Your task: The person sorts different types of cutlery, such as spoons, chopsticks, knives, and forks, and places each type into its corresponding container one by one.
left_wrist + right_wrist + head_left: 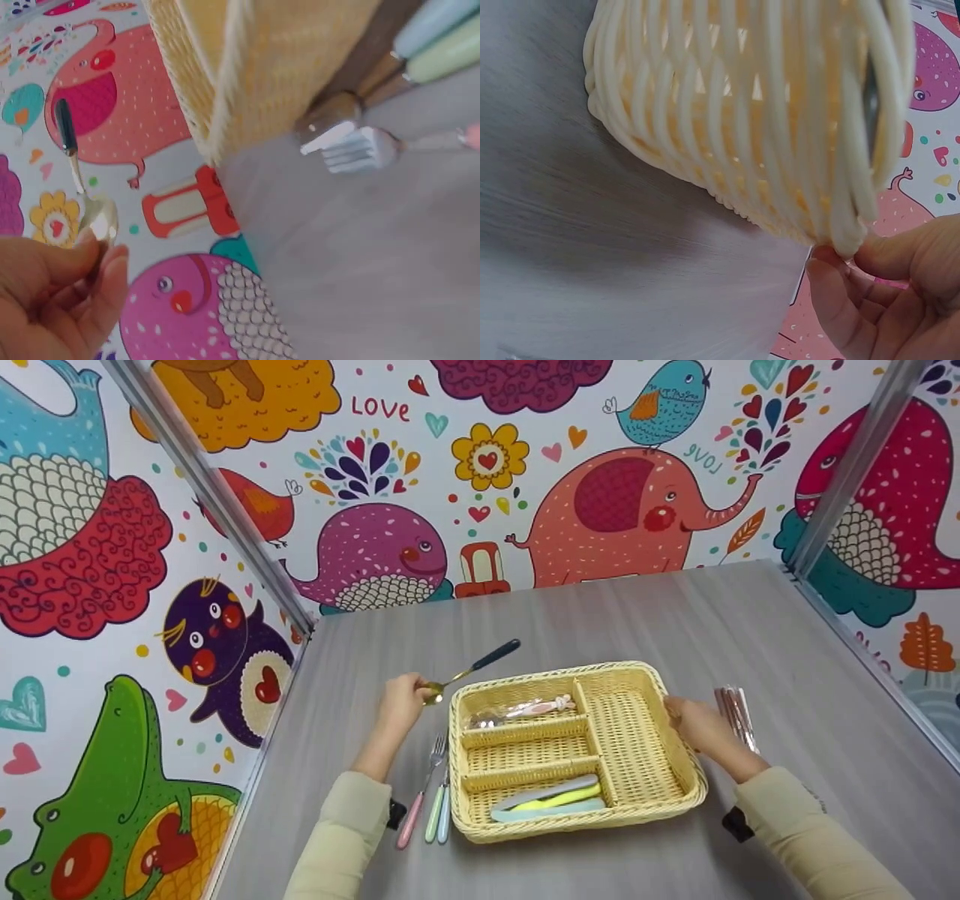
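Between thumb and fingers my left hand [403,699] pinches a gold spoon [480,661] by its bowl, the dark handle pointing away to the upper right. The left wrist view shows the spoon [100,217] raised in front of the patterned wall. My right hand [694,723] grips the right rim of a woven basket [577,831]; thumb and fingers pinch that rim in the right wrist view. Inside the basket, a wrapped pink-handled utensil [536,707] lies in the back left compartment. Several grey, yellow and light-blue utensils [555,797] fill the front left one.
Left of the basket lie a pink-handled fork [420,799] and two utensils with green [434,814] and blue [444,814] handles. Shiny wrapped utensils [737,716] lie beyond my right hand. Patterned panels [495,525] with metal posts border the grey table [360,652].
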Available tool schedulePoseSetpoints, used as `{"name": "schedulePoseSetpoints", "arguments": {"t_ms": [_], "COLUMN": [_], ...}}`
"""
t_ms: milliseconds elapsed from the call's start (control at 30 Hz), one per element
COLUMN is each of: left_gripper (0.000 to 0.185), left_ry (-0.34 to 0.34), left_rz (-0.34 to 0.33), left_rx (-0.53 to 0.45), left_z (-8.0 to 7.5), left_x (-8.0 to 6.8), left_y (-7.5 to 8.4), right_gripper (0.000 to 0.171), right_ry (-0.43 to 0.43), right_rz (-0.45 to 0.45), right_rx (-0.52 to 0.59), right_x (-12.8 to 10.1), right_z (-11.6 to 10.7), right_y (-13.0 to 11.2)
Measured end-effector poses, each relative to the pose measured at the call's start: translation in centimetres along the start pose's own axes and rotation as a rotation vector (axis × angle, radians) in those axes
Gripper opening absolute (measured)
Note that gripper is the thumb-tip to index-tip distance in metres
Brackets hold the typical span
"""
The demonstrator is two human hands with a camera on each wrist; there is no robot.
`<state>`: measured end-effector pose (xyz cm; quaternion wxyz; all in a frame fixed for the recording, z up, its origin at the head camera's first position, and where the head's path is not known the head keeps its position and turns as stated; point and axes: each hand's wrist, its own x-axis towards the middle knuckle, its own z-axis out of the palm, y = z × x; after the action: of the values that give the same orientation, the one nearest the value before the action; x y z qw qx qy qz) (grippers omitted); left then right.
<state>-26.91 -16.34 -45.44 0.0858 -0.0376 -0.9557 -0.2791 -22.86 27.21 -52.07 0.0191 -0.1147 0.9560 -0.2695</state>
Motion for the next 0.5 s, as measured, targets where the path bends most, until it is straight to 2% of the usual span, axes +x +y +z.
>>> {"name": "schedulePoseSetpoints", "arguments": {"t_ms": [67,100,167,233,300,433,467,500], "left_gripper": [0.011,0.014,0.013,0.014,0.014,0.012,0.013,0.013], "left_ry": [-0.059,-0.058,-0.121,-0.187,-0.180,-0.270,-0.256,-0.299], "left_rz": [0.014,0.067,0.083,0.101,0.183,0.176,0.209,0.175], "left_rx": [0.006,-0.010,-0.002,-0.003,-0.016,0.034,0.042,0.057], "left_z": [1.0,2.5,4.6,7.5,11.1,14.5,15.4,15.4], "left_x": [0.9,1.8,3.2,4.9,6.5,7.4,7.5,7.4], "left_y": [0.6,-0.2,-1.0,-2.5,-4.7,-5.1,-5.4,-4.9], "right_gripper": [0.010,0.010,0.011,0.011,0.010,0.010,0.011,0.012], "right_ry": [0.007,0.012,0.029,0.046,0.061,0.064,0.067,0.068], "right_rz": [-0.013,-0.020,-0.035,-0.048,-0.053,-0.044,-0.040,-0.038], "right_rx": [-0.002,-0.003,-0.010,-0.008,-0.019,-0.027,-0.032,-0.032], "right_x": [0.0,0.0,0.1,0.1,0.2,0.2,0.1,0.1], "right_z": [0.0,0.0,0.0,0.0,0.0,0.1,0.1,0.1], "right_y": [0.0,0.0,0.1,0.0,0.0,0.0,0.0,0.0]}}
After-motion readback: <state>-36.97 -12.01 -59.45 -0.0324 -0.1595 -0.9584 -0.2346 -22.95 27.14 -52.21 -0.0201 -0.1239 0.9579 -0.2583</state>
